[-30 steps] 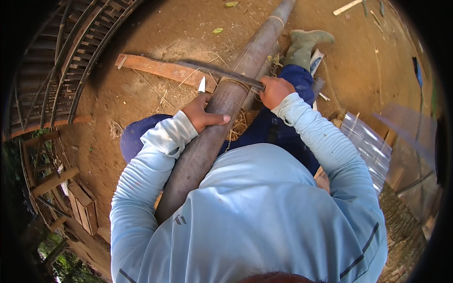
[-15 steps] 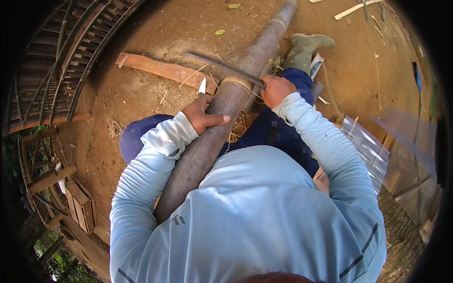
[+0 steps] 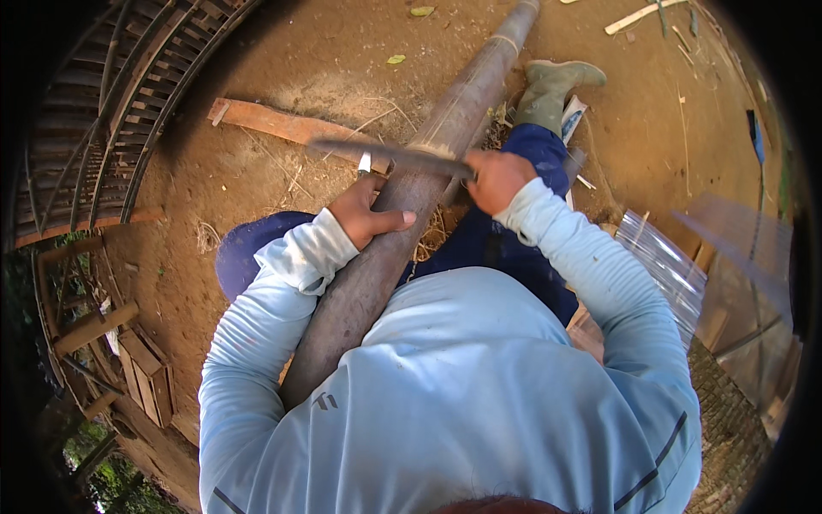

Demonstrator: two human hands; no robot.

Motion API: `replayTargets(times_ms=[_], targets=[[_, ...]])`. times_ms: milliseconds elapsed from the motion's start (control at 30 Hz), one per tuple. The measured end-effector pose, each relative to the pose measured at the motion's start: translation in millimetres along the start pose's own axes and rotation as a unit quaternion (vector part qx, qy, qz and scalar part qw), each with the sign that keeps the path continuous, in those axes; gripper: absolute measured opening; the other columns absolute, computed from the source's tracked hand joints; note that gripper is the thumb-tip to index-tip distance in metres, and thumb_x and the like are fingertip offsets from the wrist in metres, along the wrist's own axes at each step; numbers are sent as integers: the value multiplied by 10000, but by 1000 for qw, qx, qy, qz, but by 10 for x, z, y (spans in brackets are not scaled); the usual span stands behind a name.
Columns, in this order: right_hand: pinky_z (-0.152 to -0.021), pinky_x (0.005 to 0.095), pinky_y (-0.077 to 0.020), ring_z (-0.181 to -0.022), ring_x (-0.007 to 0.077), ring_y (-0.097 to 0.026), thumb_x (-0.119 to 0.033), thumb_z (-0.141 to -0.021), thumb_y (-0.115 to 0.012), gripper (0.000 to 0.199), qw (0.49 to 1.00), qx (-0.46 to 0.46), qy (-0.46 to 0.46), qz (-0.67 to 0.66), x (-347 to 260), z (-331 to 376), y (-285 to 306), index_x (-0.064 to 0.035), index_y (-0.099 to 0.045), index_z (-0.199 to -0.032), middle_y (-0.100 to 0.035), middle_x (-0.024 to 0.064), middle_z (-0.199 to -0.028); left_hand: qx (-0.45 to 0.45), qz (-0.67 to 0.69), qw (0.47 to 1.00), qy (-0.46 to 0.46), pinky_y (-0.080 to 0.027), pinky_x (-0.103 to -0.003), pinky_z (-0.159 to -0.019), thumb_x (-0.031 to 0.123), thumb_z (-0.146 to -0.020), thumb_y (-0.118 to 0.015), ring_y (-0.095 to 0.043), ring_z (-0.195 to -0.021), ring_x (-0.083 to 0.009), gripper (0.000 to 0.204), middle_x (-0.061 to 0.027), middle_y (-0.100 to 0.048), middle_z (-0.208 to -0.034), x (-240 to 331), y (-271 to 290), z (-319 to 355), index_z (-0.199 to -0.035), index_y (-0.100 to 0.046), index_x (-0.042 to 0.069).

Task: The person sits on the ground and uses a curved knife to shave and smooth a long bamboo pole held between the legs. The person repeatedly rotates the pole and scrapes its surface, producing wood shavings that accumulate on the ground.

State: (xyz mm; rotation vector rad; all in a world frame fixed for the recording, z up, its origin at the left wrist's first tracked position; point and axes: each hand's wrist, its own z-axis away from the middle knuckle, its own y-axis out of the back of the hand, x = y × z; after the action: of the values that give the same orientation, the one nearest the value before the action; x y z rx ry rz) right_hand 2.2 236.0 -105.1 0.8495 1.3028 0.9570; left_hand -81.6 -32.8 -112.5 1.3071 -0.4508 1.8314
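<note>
Brown-grey bamboo pole (image 3: 360, 283) runs diagonally from upper centre to lower left of centre; left hand (image 3: 360, 212), left of centre, rests its thumb on it, fingers closed around a small knife (image 3: 365, 163), tip up. Right hand (image 3: 498, 180), just right of centre, fist tight on a long dark blade (image 3: 407, 158), blurred, crossing over the pole; reddish plank (image 3: 270, 121) upper left.

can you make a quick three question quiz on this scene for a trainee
1. Which hand grips the long dark tool?
2. True or false: the left hand has its thumb resting on the pole.
3. What colour is the boot? a) bright red, b) greyish green, c) white

Key:
1. The right hand
2. True
3. b
</note>
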Motion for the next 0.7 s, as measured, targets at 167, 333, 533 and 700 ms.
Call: replayTargets(times_ms=[167,333,533,700], targets=[[-768,489,-543,-870,406,-672,-146,-799,-683,214,999,30,-11,-2,118,-78,-73,-97,-654,-1005,-691,191,-902,-53,47,997,39,-512,-353,-901,355,-761,-828,-659,-985,-263,742,-225,-670,-1094,171,20,-2,-1222,-548,-154],[-783,497,-542,-902,399,-680,-176,-825,-667,200,1000,-11,-12,-7,14,-57,-27,-86,-649,-1003,-700,190,-908,-53,19,997,44,-516,-345,-871,357,-761,-822,-658,-945,-248,719,-213,-672,-1079,179,63,-31,-1194,-562,-155],[-767,484,-544,-870,407,-672,-150,-809,-677,199,1000,24,2,-19,41,33,-78,-82,-643,-994,-691,190,-907,3,68,989,-129,-520,-349,-839,355,-768,-810,-660,-916,-241,679,-187,-688,-1032,156,-93,-2,-1186,-583,-130],[-745,491,-542,-849,410,-668,-150,-808,-688,199,997,61,41,-22,47,70,-99,-74,-630,-982,-689,186,-893,-29,51,997,-51,-507,-357,-896,338,-776,-803,-655,-974,-263,688,-202,-683,-1076,194,-23,-12,-1224,-572,-131]])
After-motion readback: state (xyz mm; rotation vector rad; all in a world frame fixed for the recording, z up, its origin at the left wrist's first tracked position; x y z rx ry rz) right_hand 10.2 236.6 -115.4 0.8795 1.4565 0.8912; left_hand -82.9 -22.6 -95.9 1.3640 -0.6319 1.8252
